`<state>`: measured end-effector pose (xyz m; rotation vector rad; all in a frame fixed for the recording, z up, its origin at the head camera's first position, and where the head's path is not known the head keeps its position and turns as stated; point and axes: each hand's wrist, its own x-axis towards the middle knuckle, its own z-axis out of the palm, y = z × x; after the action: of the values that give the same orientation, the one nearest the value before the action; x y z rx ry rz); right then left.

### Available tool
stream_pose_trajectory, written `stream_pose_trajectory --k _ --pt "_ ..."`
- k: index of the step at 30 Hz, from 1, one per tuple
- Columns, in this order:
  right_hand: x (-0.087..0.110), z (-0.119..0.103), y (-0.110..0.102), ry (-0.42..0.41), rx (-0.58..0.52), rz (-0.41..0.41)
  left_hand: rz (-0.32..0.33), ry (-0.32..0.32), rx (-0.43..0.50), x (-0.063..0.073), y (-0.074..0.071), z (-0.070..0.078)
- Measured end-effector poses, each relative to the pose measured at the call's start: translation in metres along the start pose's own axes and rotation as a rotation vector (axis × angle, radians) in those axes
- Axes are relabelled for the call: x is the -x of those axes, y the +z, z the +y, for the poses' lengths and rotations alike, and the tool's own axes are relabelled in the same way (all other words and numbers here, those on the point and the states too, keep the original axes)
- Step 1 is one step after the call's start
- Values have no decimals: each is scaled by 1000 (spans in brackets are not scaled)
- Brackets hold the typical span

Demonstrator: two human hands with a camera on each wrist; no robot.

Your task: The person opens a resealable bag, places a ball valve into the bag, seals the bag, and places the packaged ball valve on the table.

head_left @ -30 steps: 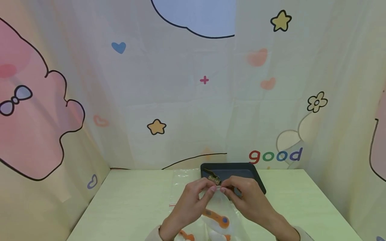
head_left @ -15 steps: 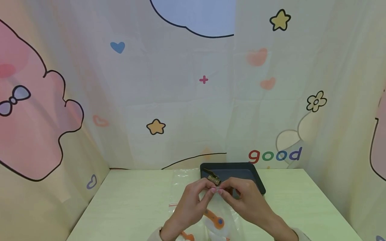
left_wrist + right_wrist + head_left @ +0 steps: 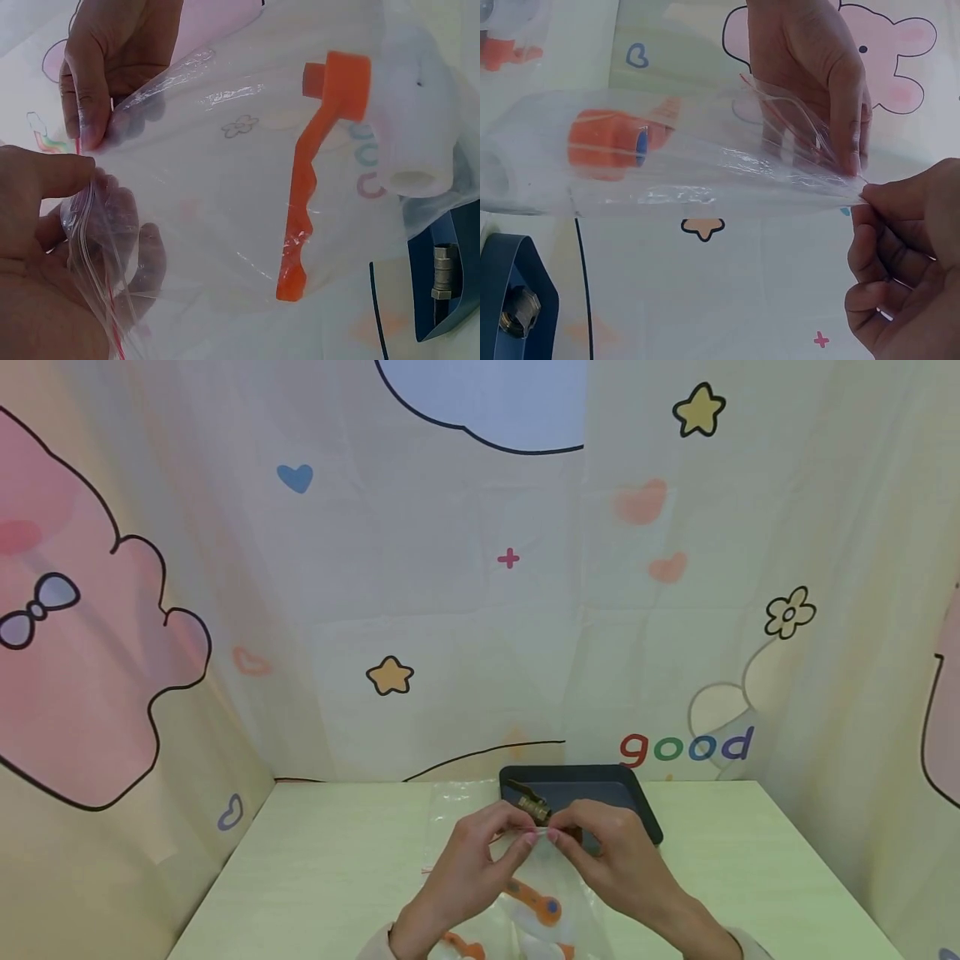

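Left hand and right hand pinch a clear bag by its edge — table both sides, tray beyond

A pale, greenish counter stretches out here. A dark tray sits at its back edge, right of centre; a clear bag lies flat just left of it, showing a short red line.

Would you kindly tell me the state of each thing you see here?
Clear bag: held up; cannot tell whether sealed.
Left hand: pinching the bag's edge.
Right hand: pinching it too.
Orange handle: inside the bag.
White tube: inside the bag.
Other clear plastic: on the table.
Dark tray: uncovered, on the table.
Metal valve: lying in the tray.
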<state>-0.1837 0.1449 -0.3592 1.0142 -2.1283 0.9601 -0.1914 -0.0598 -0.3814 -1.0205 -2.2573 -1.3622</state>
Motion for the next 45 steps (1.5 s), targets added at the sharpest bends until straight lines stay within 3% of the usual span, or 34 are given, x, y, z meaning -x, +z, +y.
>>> stream_pose_trajectory --k 7,19,31,40,45 --pt "0 0 1 -40 -9 6 10 35 -40 0 0 -1" --pt "1 1 -4 14 10 -37 -33 -52 -76 3 -9 -3" --pt "2 1 -4 38 6 -56 -13 16 -84 4 -8 -6" --pt "3 3 -7 -24 22 4 -45 -86 -92 5 -12 -7" --pt "3 5 -7 -29 15 10 -39 -58 -88 4 -12 -8"
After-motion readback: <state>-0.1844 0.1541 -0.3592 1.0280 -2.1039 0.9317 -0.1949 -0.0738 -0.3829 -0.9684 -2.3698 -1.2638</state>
